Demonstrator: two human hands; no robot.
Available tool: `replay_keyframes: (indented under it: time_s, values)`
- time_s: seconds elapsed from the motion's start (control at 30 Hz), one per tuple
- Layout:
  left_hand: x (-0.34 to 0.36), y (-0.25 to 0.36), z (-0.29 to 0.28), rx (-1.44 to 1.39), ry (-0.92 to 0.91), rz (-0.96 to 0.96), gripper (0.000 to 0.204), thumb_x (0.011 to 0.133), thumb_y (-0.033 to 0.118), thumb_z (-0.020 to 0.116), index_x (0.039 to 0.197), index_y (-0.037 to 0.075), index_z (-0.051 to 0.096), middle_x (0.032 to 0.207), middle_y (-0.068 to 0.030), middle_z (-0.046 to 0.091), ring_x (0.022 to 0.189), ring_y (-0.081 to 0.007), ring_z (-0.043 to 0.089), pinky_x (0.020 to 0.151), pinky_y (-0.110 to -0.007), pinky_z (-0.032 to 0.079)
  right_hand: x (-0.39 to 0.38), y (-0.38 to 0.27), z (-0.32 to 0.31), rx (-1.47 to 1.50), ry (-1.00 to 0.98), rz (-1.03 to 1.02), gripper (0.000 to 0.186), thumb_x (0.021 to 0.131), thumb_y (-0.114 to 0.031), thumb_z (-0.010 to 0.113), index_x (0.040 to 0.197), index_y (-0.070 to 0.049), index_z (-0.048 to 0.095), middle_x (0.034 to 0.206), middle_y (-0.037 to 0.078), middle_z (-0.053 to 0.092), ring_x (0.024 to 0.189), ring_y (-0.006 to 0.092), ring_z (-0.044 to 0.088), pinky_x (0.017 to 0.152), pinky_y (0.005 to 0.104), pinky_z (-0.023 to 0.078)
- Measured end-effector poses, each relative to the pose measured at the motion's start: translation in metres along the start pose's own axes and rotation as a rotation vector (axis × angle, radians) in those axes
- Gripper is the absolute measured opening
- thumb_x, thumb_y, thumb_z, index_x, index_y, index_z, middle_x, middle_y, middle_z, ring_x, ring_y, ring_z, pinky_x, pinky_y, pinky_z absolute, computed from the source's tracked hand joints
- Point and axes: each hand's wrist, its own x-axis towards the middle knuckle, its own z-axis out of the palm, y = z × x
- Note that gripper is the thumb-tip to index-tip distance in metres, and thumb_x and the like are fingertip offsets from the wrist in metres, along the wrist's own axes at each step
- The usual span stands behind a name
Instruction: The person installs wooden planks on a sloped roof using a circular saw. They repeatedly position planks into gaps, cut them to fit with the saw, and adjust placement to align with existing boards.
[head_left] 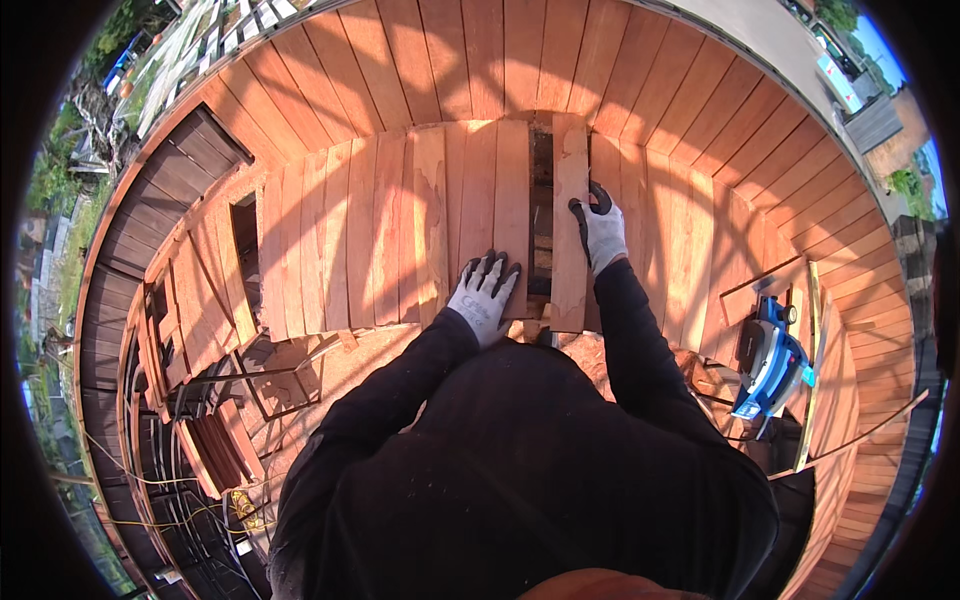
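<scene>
Reddish wooden boards [390,230] lie side by side across the curved platform in front of me. My left hand [482,295], in a white and black glove, rests with fingers spread on a board [508,200] left of a dark narrow gap [542,250]. My right hand [600,225], gloved alike, grips the right edge of a narrow plank [570,285] lying lengthwise just right of that gap, with its fingers curled around the upper part of that edge.
A blue power planer [773,355] sits on boards at my right. Stacked boards [210,450] and a yellow cord [170,520] are at lower left, near openings in the decking. A curved slatted surface [470,65] surrounds the work, with greenery and pavement beyond its rim.
</scene>
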Motion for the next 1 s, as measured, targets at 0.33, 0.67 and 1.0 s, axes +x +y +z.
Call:
replay_keyframes:
  time_s: [0.33, 0.67, 1.0]
  values:
    - [0.016, -0.038, -0.111, -1.618, 1.004, -0.330, 0.041, 0.098, 0.020, 0.057, 0.131, -0.003, 0.051, 0.118, -0.0172, 0.061, 0.103, -0.0296, 0.067, 0.084, -0.039, 0.059, 0.008, 0.001, 0.001, -0.092, 0.008, -0.072, 0.051, 0.084, -0.011, 0.071, 0.131, 0.000, 0.057, 0.111, 0.012, 0.070, 0.097, 0.0193, 0.066, 0.086, 0.0312, 0.052]
    - [-0.004, -0.052, -0.090, -1.801, 1.124, -0.552, 0.053, 0.102, 0.037, 0.048, 0.132, -0.006, 0.043, 0.125, -0.0230, 0.057, 0.108, -0.0343, 0.064, 0.090, -0.040, 0.058, 0.000, 0.014, 0.017, 0.083, -0.094, 0.012, 0.043, 0.089, -0.007, 0.068, 0.131, -0.002, 0.059, 0.110, 0.005, 0.069, 0.097, 0.0125, 0.063, 0.084, 0.0266, 0.051]
    - [-0.016, -0.053, -0.075, -1.803, 1.084, -0.588, 0.049, 0.099, 0.027, 0.055, 0.135, -0.004, 0.043, 0.128, -0.0188, 0.056, 0.108, -0.0343, 0.065, 0.090, -0.042, 0.058, -0.004, 0.029, 0.020, 0.183, -0.171, 0.108, 0.037, 0.090, -0.013, 0.070, 0.124, -0.001, 0.062, 0.103, 0.002, 0.069, 0.088, 0.0104, 0.063, 0.078, 0.0273, 0.052]
